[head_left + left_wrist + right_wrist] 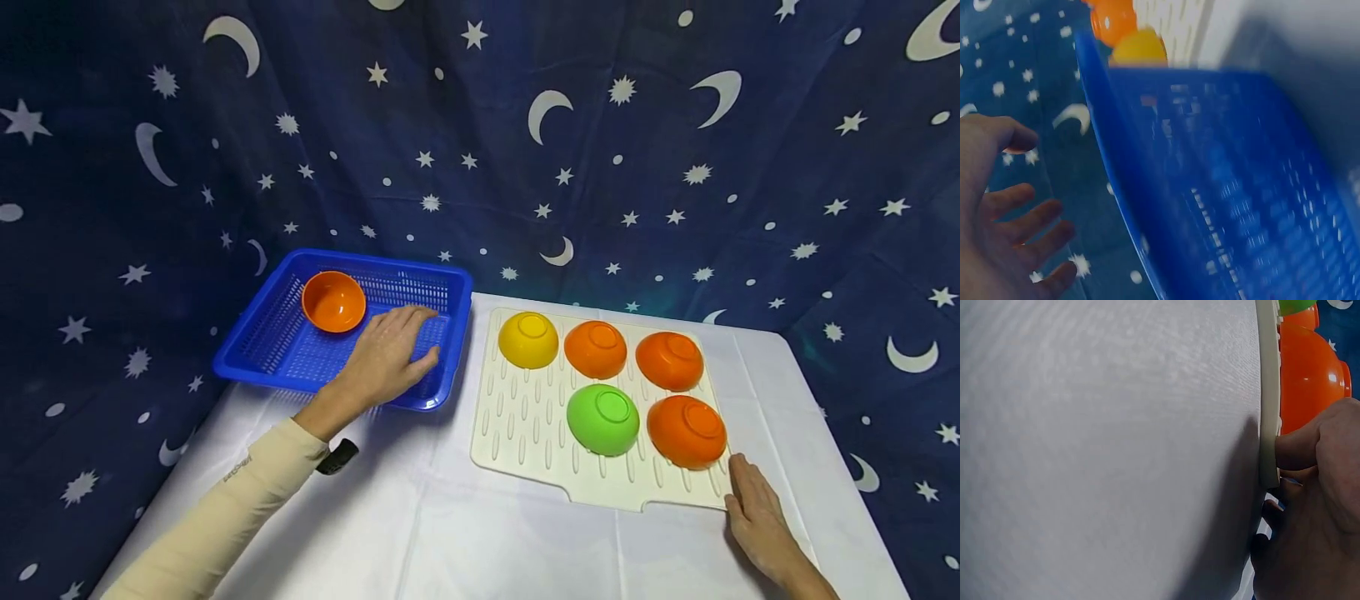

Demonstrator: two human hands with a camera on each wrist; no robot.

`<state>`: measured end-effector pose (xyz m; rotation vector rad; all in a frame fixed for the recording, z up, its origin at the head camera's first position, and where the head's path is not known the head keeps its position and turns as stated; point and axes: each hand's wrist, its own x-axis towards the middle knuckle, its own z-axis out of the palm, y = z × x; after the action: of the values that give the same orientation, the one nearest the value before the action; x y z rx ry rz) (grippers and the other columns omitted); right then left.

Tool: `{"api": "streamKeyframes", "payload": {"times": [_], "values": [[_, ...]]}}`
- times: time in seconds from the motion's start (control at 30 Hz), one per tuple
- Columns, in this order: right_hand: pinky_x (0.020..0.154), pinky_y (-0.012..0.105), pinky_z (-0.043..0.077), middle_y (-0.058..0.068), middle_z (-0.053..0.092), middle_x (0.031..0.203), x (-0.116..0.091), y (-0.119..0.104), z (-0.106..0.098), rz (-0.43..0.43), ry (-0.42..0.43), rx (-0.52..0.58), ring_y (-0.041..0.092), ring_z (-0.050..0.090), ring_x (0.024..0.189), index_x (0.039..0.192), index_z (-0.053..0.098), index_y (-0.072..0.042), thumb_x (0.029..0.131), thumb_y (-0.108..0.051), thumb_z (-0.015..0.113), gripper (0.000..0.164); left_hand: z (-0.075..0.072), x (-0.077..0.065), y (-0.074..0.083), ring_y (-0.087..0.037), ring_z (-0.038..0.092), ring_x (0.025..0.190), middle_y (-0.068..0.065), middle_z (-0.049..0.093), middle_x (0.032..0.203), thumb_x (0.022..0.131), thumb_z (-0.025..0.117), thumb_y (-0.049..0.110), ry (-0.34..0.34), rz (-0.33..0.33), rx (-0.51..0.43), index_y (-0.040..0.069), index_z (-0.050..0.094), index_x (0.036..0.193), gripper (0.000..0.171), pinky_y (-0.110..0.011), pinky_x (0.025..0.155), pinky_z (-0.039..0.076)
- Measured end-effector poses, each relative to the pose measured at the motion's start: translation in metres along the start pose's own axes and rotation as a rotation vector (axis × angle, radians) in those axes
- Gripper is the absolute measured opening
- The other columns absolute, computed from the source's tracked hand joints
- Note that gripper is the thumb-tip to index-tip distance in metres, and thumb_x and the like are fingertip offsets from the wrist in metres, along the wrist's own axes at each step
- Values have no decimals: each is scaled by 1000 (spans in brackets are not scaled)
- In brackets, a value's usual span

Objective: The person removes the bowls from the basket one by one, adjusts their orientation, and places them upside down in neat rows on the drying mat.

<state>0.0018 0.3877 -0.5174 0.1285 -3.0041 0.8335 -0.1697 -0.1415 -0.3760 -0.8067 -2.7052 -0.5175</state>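
Observation:
My left hand (390,354) is over the right part of a blue plastic basket (262,379), fingers apart and holding nothing. An orange bowl (334,317) sits in the basket's back left, its opening facing up. In the left wrist view, the left hand (1016,219) shows loosely spread fingers beside the basket rim (1110,169). At the front right corner of a cream draining board (525,446), my right hand (765,525) pinches the edge, with the thumb (1297,450) on it. The nearest bowl is a large orange one (686,433), upside down on the board.
Also upside down on the board are a yellow bowl (528,340), a green bowl (603,419) and two orange bowls (596,350). Below them lies a white tablecloth (510,542). A dark blue curtain (480,208) with moons and stars hangs behind.

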Motion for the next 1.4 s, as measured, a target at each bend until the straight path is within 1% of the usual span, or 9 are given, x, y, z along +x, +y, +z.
{"api": "streamKeyframes", "payload": {"times": [0.27,0.5,0.7,0.87,1.0,1.13,1.17,1.3,1.4], "values": [[118,49,-15,50,12,149,-2,-1,8,27,2,5,55,-5,146,148,7,25,102,5,33,57,-15,17,-46,-43,50,126,-24,55,137,95,68,34,-214,-130,17,-2,52,141,61,-60,104,40],[118,49,-14,50,13,148,-4,-1,7,36,1,-12,56,-3,146,147,8,26,102,5,34,56,-16,28,-74,-45,47,128,-28,51,141,93,72,36,-321,-189,42,-4,50,142,68,-60,105,40],[118,52,-13,50,16,146,-3,-2,5,34,6,2,59,1,144,146,12,26,101,6,35,55,-21,40,-95,-48,43,129,-30,48,140,84,81,36,-367,-238,108,-4,52,140,75,-64,105,36],[118,51,-14,50,15,147,-3,-1,3,33,7,-5,58,-1,144,147,10,25,101,6,34,56,-31,52,-110,-51,37,130,-33,44,139,79,85,33,-396,-305,138,-5,50,140,80,-67,107,31],[118,49,-13,50,17,147,-3,0,3,13,20,-10,58,1,144,146,12,26,101,6,36,55,-36,58,-119,-56,31,131,-39,35,142,77,87,34,-501,-407,188,-10,38,142,93,-68,109,26],[118,50,-14,50,15,147,-2,0,4,25,13,6,57,-1,145,147,11,26,101,5,35,55,-33,58,-126,-59,29,130,-41,31,140,72,90,32,-612,-484,270,-14,29,143,104,-69,109,25],[118,51,-13,50,15,147,-2,0,4,24,15,9,58,0,145,147,12,25,101,5,35,55,-32,58,-126,-60,29,129,-41,31,140,71,91,31,-626,-495,284,-14,27,144,108,-69,109,26],[118,50,-13,49,16,147,-2,-1,4,10,29,9,58,0,145,147,13,25,101,5,36,55,-32,55,-133,-61,25,132,-43,25,143,70,92,30,-661,-552,260,-13,16,148,118,-70,110,23],[118,51,-13,49,17,147,0,-2,3,5,30,17,58,0,145,147,14,25,101,5,36,55,-33,52,-139,-61,26,130,-43,24,141,70,92,30,-660,-579,227,-13,15,147,117,-71,108,23]]}}
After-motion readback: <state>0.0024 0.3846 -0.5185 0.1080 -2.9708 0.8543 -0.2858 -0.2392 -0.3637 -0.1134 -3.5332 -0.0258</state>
